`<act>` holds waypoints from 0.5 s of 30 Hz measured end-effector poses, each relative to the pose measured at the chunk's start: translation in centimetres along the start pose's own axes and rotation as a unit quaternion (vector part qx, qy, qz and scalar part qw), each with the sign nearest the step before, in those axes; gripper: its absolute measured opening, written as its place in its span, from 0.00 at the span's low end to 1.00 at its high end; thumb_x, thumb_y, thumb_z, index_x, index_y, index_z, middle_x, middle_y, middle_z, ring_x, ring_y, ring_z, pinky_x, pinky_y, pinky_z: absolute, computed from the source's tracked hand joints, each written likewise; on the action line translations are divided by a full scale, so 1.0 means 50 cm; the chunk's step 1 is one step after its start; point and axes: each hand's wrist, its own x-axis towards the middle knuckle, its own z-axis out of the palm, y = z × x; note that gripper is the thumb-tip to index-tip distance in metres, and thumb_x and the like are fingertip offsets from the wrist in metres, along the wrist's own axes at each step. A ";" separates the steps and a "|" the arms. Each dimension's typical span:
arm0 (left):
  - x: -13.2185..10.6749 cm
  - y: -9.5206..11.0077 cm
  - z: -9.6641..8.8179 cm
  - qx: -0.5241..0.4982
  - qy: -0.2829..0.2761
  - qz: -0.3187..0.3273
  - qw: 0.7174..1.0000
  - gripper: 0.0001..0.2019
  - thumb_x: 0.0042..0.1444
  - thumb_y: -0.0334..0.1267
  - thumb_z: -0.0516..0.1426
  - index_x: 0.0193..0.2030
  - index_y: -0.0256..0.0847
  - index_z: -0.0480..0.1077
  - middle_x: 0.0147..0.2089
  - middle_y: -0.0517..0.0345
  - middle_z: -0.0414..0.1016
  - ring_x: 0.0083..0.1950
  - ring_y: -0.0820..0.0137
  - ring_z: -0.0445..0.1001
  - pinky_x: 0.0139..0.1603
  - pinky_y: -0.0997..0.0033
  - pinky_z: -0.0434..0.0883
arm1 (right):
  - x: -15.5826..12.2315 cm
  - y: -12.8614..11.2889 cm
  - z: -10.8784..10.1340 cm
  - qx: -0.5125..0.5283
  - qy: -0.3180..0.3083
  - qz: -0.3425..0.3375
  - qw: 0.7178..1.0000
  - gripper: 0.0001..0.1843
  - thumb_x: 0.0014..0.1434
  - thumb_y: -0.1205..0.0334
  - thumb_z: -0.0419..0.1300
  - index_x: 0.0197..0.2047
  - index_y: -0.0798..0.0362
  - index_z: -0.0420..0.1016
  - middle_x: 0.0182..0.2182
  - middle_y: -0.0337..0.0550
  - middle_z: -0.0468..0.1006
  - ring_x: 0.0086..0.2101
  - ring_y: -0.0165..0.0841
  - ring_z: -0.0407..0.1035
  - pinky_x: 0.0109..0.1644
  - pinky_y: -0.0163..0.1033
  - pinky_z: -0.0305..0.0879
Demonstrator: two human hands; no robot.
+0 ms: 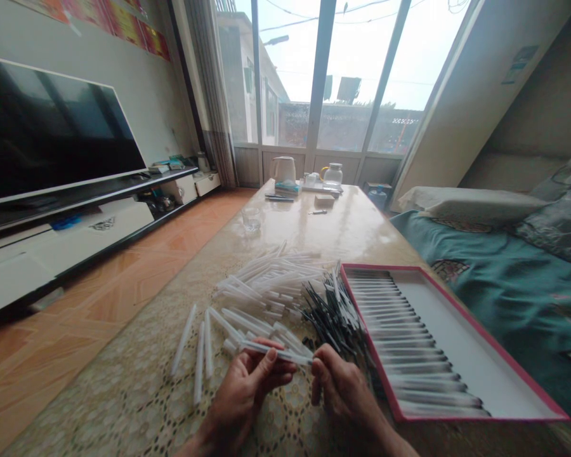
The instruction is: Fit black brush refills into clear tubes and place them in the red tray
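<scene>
A translucent white plastic tube (285, 354) lies across both hands above the near part of the table. My left hand (250, 381) is closed around its left and middle part, thumb on top. My right hand (340, 384) pinches the right end; whether a thin stick is inside the tube I cannot tell. Just beyond the hands spreads a loose pile of similar white tubes (266, 279), with a few lying apart at the left. Right of that pile is a bundle of thin dark sticks (330, 317), some with whitish parts.
Beside my right hand, a pink-rimmed shallow box (495, 343) holds a row of filled tubes (409, 336) with dark ends. Farther along the table (209, 266) stand a drinking glass (251, 219), a white kettle (284, 170) and a glass pitcher (333, 174). A teal-covered seat (457, 244) borders the right.
</scene>
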 end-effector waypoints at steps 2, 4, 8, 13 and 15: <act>-0.001 0.000 0.000 0.006 -0.006 -0.002 1.000 0.08 0.48 0.36 0.63 0.34 0.35 0.72 0.28 0.52 0.80 0.32 0.68 0.78 0.35 0.71 0.74 | 0.000 0.000 0.000 0.001 -0.004 -0.001 1.000 0.22 0.66 0.49 0.38 0.27 0.51 0.59 0.16 0.38 0.72 0.19 0.28 0.68 0.24 0.29 0.57; 0.000 -0.001 -0.001 0.000 -0.006 -0.001 1.000 0.08 0.49 0.36 0.63 0.34 0.35 0.72 0.28 0.53 0.80 0.32 0.68 0.79 0.35 0.71 0.74 | 0.000 -0.001 -0.001 0.004 -0.001 0.002 1.000 0.22 0.66 0.48 0.38 0.29 0.51 0.61 0.16 0.37 0.72 0.18 0.28 0.68 0.23 0.29 0.56; 0.003 -0.002 -0.004 -0.016 0.005 -0.001 1.000 0.07 0.49 0.35 0.62 0.34 0.35 0.71 0.29 0.54 0.80 0.32 0.69 0.79 0.35 0.71 0.74 | 0.000 0.002 0.002 0.007 0.006 0.004 1.000 0.18 0.64 0.46 0.41 0.38 0.51 0.60 0.17 0.35 0.73 0.18 0.28 0.67 0.22 0.29 0.56; 0.003 -0.002 -0.005 -0.005 -0.014 -0.006 1.000 0.07 0.50 0.36 0.62 0.35 0.35 0.71 0.28 0.53 0.80 0.32 0.69 0.79 0.35 0.72 0.74 | 0.000 0.003 0.005 0.014 -0.004 0.006 1.000 0.20 0.65 0.47 0.39 0.31 0.51 0.59 0.15 0.37 0.72 0.18 0.28 0.67 0.23 0.29 0.56; 0.003 -0.002 -0.005 -0.002 -0.020 -0.004 1.000 0.07 0.50 0.36 0.62 0.35 0.35 0.71 0.28 0.53 0.80 0.32 0.69 0.79 0.35 0.72 0.74 | 0.000 0.001 0.005 0.021 -0.008 0.014 1.000 0.22 0.65 0.47 0.38 0.28 0.51 0.59 0.15 0.38 0.72 0.18 0.28 0.67 0.23 0.29 0.56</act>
